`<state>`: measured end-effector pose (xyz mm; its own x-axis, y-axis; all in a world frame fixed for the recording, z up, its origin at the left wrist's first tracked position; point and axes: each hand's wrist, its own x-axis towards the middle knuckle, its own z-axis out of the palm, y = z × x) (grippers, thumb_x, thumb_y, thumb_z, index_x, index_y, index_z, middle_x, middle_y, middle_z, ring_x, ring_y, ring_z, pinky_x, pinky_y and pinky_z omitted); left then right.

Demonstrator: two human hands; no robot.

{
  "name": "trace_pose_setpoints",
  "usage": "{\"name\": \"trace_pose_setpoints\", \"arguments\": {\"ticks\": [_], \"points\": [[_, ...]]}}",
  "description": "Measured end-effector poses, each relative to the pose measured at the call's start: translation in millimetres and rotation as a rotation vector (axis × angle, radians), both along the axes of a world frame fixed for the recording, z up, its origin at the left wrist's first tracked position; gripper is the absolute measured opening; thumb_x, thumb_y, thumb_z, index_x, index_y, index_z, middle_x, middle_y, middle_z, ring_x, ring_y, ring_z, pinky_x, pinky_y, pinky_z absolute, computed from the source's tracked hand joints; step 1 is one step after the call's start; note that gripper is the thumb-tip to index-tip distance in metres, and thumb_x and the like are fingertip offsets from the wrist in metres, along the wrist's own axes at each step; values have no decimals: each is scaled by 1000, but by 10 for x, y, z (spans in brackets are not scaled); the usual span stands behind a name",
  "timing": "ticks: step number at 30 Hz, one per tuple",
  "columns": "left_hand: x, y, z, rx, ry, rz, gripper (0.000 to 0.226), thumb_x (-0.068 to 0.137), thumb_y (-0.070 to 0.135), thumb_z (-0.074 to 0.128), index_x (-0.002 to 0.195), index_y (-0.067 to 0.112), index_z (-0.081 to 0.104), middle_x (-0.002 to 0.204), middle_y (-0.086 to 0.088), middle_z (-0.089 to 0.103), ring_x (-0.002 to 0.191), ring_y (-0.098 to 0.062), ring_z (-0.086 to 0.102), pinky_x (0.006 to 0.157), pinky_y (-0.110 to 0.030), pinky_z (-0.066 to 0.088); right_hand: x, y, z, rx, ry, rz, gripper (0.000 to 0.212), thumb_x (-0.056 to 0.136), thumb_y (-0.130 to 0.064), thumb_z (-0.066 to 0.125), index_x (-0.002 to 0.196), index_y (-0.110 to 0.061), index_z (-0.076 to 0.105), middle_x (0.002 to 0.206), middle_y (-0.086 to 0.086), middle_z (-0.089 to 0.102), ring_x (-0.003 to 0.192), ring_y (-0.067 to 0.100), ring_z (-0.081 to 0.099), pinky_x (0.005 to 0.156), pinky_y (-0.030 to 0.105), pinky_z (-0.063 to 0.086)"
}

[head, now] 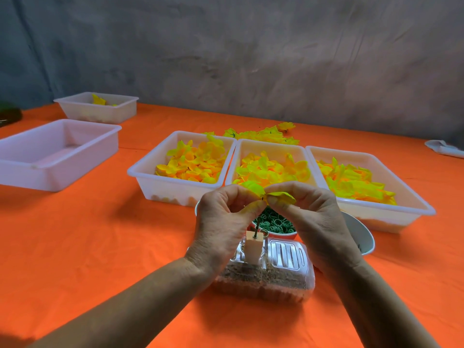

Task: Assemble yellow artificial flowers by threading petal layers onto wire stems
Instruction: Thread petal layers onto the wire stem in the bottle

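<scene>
In the lower middle of the frame, the left hand (221, 222) and the right hand (316, 217) are meeting above a clear plastic box (288, 270). Each grip is pinching a yellow petal layer (253, 188), the left finger and thumb closing narrowly on one side, the right ones on a second yellow piece (282, 195) just beside it. A small dark point is showing between the two pieces (it could be the tip of a wire, but I cannot tell). Below the hands, a pale wooden block (253, 249) is standing upright in the box, with a thin dark wire stem (256, 229) sticking up from its top. Just behind it, a bowl of small green rings (276, 222) is sitting on the orange counter (100, 234), and a white bowl (361, 234) is peeking out at the right wrist.

Across the middle of the frame, three white trays are lying side by side, touching: the left tray (160, 182), the middle tray (273, 144) and the right tray (391, 214), all holding yellow petals. Behind them, loose yellow flowers (266, 134) are lying on the counter. At the left, a larger white tray (52, 151) is sitting, and in the upper left a smaller tray (100, 114) is holding a few yellow pieces.
</scene>
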<state>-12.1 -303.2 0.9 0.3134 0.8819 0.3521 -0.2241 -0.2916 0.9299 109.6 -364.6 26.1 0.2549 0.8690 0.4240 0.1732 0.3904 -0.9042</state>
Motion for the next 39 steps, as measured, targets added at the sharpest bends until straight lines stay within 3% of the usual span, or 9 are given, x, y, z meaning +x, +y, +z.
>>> {"name": "trace_pose_setpoints", "arguments": {"ticks": [6,11,15,19,21,23,27,32,39], "points": [[2,2,-6,-9,-7,8,18,71,6,78,65,21,71,64,0,69,60,-8,62,55,-19,50,20,-12,28,16,-102,-32,27,81,0,66,72,-24,74,72,-8,72,72,2,65,67,15,50],[-1,-21,12,-14,-34,-12,9,63,29,77,72,29,75,75,-6,73,68,-12,64,63,-25,55,46,-16,21,15,-159,-46,29,81,3,66,74,-24,74,74,-4,72,72,4,66,68,17,50],[-7,-19,0,9,1,9,25,60,34,76,81,21,74,80,-4,75,76,-15,68,71,-30,57,80,-24,16,97,-454,-144,21,79,4,69,80,-16,73,83,3,72,83,19,67,75,37,53],[-18,-16,-36,40,27,36,20,69,8,80,80,21,70,75,1,73,71,-10,66,70,-29,55,99,-27,10,236,-819,-200,11,78,-4,66,83,-8,74,87,-1,71,85,22,65,72,44,53],[-46,-21,-58,136,86,120,27,68,4,81,79,23,63,73,0,69,66,-10,62,64,-28,54,118,-28,-7,246,-901,-213,14,76,-5,64,84,-10,74,88,-1,71,86,24,64,70,46,51],[-100,-9,-59,367,183,267,34,67,5,82,85,22,59,82,1,63,70,-10,59,61,-23,51,136,-29,-35,255,-945,-219,15,76,-6,64,85,-12,74,90,-2,71,87,25,64,70,47,50],[-179,48,-59,761,307,345,18,70,4,71,88,7,71,101,-8,61,91,-23,60,75,-33,51,152,-28,-103,267,-977,-208,17,75,-5,64,86,-13,75,90,-4,71,87,24,63,71,47,49],[-205,95,-134,883,389,302,11,69,-1,77,79,4,74,88,-7,69,84,-27,63,73,-39,50,157,-29,-212,264,-951,-199,15,78,-8,65,88,-13,75,91,-4,71,88,23,63,71,47,49],[-238,139,-208,1046,400,267,10,81,10,69,81,2,74,84,-6,71,77,-29,64,67,-41,51,185,-53,-395,308,-937,-252,24,75,-3,66,93,-15,75,95,-4,71,91,23,64,74,46,49]]}}
